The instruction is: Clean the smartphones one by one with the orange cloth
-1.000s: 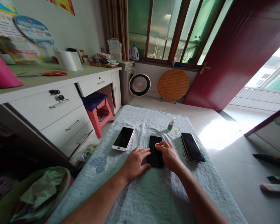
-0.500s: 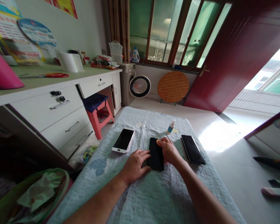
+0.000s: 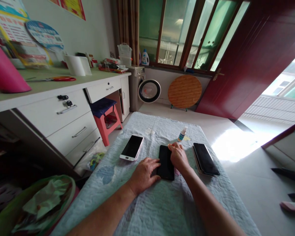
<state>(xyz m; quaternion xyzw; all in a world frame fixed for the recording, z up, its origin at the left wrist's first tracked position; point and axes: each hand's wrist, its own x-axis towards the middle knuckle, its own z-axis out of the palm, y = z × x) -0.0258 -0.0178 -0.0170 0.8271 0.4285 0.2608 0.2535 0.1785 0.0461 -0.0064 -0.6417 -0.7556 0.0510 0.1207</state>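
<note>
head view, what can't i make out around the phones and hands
Orange item: head view, mostly covered by the right hand.
Right edge of the middle phone: head view, partly behind that hand.
Label on the small bottle: head view, too small to read.

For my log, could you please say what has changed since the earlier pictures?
The right hand has moved a small orange piece, still in its grip, towards the far right corner of the middle black rectangular phone. The left hand stays at that phone's left edge; the white rectangular phone, blue and white bottle and rightmost black phone stay put.
</note>
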